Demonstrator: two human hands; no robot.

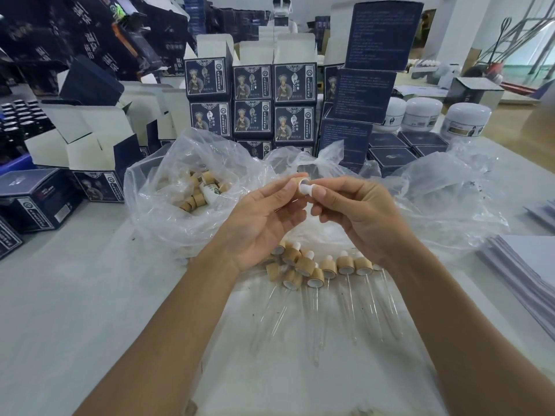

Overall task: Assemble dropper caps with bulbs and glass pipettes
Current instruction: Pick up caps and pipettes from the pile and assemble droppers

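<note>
Left hand: the left hand point(264, 217) pinches a tan dropper cap point(301, 181) at frame centre.
Right hand: the right hand point(360, 217) pinches a white bulb point(307, 188) seated in that cap's opening.
Finished work: assembled droppers point(329, 267) lie in a row below the hands, glass pipettes point(348, 307) pointing toward the lower edge.
Stock: loose caps point(195, 199) sit in the plastic bag point(156, 187), left of centre.
Background: dark printed boxes point(252, 85) stacked along the upper frame.

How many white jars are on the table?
3 white jars, all back right: one beside the stacked boxes, one in the middle, one farthest right. Others may be hidden.
</note>
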